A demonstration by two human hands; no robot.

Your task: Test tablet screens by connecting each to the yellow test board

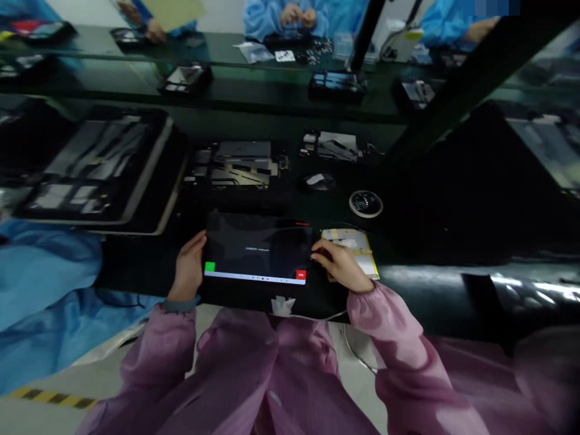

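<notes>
my left grip point(188, 269) is closed on the left edge of the tablet point(256, 251), thumb up along the side, fingers tucked out of view. right grip point(342, 266) sits at the tablet's right edge, fingertips point(317, 257) touching it near the red square. i can't tell whether they're wrapped round the edge or just pressed against it. the tablet lies on the dark surface point(430, 284) right in front of me, close to the near edge. its screen is lit dark, with a green square bottom left, a red one bottom right and a pale strip along the bottom. under my right wrist there's a yellow pad point(365, 244), just beside the tablet. beyond it is a tape roll point(365, 203), lying flat and apart from my hands. further back lies an opened device point(235, 163), and off to the left a big tray point(90, 169). a blue sleeve point(45, 284) of someone beside me fills the left side.
</notes>
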